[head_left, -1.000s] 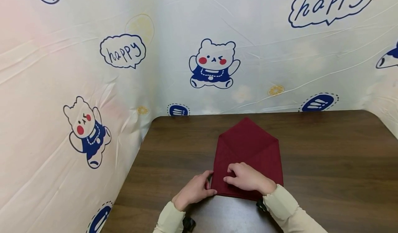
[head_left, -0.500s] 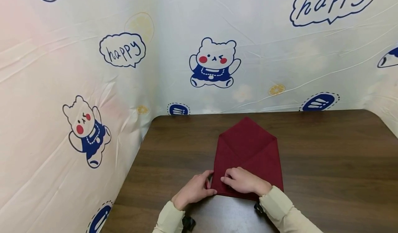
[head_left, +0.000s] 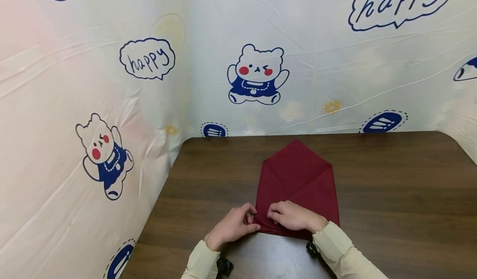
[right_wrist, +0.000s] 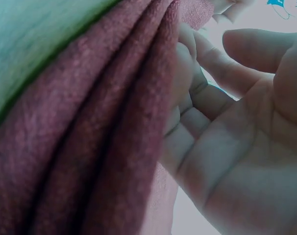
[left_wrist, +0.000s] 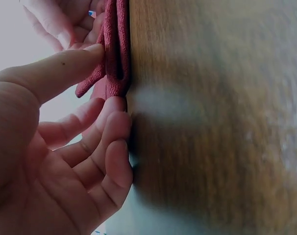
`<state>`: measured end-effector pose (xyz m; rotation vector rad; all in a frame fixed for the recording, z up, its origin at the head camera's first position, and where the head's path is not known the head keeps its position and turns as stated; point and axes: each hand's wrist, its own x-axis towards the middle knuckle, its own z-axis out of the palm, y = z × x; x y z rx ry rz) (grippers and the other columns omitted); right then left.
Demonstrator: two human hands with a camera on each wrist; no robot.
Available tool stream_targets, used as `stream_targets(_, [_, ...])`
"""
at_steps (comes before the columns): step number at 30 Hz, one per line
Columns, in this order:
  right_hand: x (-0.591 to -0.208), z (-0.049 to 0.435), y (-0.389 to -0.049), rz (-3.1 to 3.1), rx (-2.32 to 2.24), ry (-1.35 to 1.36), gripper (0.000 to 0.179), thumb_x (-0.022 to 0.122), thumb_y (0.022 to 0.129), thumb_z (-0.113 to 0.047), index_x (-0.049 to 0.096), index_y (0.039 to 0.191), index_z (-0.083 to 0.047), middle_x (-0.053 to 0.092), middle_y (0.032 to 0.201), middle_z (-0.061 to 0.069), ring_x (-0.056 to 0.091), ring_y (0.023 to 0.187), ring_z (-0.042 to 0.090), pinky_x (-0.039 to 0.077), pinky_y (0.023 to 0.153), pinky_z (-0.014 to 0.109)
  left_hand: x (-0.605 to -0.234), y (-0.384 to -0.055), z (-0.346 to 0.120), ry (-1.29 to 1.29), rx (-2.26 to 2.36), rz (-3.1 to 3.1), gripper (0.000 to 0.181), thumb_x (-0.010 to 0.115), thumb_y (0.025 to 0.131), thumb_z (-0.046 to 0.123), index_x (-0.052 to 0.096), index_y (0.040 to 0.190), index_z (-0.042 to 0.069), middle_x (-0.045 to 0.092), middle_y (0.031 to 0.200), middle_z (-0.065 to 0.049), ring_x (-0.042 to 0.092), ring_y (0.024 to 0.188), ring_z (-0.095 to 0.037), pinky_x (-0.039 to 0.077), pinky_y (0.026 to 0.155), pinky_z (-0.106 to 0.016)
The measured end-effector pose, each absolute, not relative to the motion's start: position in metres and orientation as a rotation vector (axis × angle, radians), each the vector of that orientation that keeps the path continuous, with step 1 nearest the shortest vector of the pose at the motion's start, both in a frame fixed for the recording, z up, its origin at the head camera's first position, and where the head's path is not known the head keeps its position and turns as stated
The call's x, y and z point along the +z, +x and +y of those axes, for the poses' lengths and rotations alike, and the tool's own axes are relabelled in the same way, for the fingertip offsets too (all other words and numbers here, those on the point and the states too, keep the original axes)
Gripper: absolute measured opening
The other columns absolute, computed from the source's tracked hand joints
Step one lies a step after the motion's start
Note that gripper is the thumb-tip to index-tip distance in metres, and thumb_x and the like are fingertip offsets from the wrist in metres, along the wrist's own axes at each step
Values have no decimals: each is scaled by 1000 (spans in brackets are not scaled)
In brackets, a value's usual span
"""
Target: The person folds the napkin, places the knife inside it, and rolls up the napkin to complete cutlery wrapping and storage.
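A dark red cloth, folded into a house-like shape, lies flat with its point towards the back of the table. Its stacked layers show edge-on in the left wrist view. At the near left corner my left hand pinches the cloth, thumb at the front edge and fingertips at the side. My right hand rests on the lower part of the cloth with loosely bent fingers. In the right wrist view its fingers touch the cloth, their tips partly hidden behind the folds.
The brown wooden table extends to both sides of the cloth. A pale curtain printed with bears and lettering hangs behind and beside it. Dark straps show at both wrists below light sleeves.
The left fingertips have drawn in on the corner, and the cloth there has creased a little. My right hand has slid slightly towards the near edge.
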<state>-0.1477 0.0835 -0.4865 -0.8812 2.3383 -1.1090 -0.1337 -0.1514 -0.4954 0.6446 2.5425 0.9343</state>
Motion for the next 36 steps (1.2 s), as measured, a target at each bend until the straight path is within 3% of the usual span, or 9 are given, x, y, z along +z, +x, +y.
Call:
stream_targets(4, [-487, 86, -148, 2337, -1101, -898, 16, 53, 97, -15, 67, 90, -10, 60, 73, -6, 49, 64, -2, 43, 63, 21, -495, -134, -149, 695, 923, 2567, 15, 67, 91, 26, 60, 92, 13, 57, 71, 7, 48, 60, 2, 42, 58, -17])
stream_targets(9, [-487, 87, -147, 2348, -1075, -903, 13, 55, 95, -14, 67, 92, -12, 60, 79, -11, 49, 71, -2, 43, 68, 20, -496, -134, -149, 778, 894, 2596, 17, 62, 94, 25, 58, 79, 19, 52, 68, 10, 44, 61, 2, 39, 59, -16])
stream_targets(22, [-482, 99, -145, 2362, -1082, -871, 9, 58, 95, -19, 66, 91, -15, 58, 75, -11, 48, 64, -1, 43, 64, 21, -491, -134, -157, 880, 890, 2449, 15, 57, 96, 25, 62, 83, 19, 47, 78, 8, 42, 71, -1, 38, 64, -16])
stream_targets(32, [-479, 118, -142, 2468, -978, -796, 13, 60, 94, -20, 66, 103, -13, 58, 85, -8, 51, 76, 3, 44, 72, 26, -485, -140, -148, 841, 780, 2448, 27, 55, 89, 14, 59, 62, 14, 43, 68, 10, 38, 62, -1, 34, 59, -16])
stream_targets(36, [-476, 123, -134, 2526, -858, -742, 20, 63, 91, -20, 67, 109, -12, 55, 90, -4, 49, 83, 11, 45, 77, 32, -478, -139, -142, 737, 716, 2438, 31, 54, 86, 14, 56, 55, 12, 42, 55, 13, 34, 51, 0, 31, 53, -16])
